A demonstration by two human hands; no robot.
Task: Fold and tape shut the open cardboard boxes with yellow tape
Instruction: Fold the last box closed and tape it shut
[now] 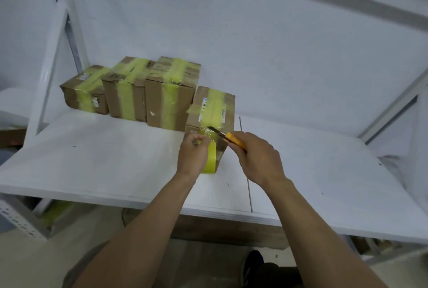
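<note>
The left grip [193, 153] is curled round a roll of yellow tape [210, 160], holding it upright against the near face of the front cardboard box [214, 105]. A short, crinkled stretch of tape [205, 132] runs from the roll up to the box's near top edge. The right grip [257, 157] is clenched round the yellow handle of a utility knife [228, 137]. Its extended blade points left and touches that stretch of tape just at the box edge.

The front box stands on the white desk [92, 160], its flaps closed and a wide yellow band laid along its top and over a printed label. Behind it and to the left, 3 more boxes stand in a row, touching one another: the left box [84, 89], the middle box [126, 93] and the right box [170, 98]. Each is shut, with a yellow band over its top and down its front. The right box touches the front box's far left corner.

A thin seam [246, 167] crosses the desk just right of the front box. Below the desk edge a dark shoe [253, 262] shows on the floor.
</note>
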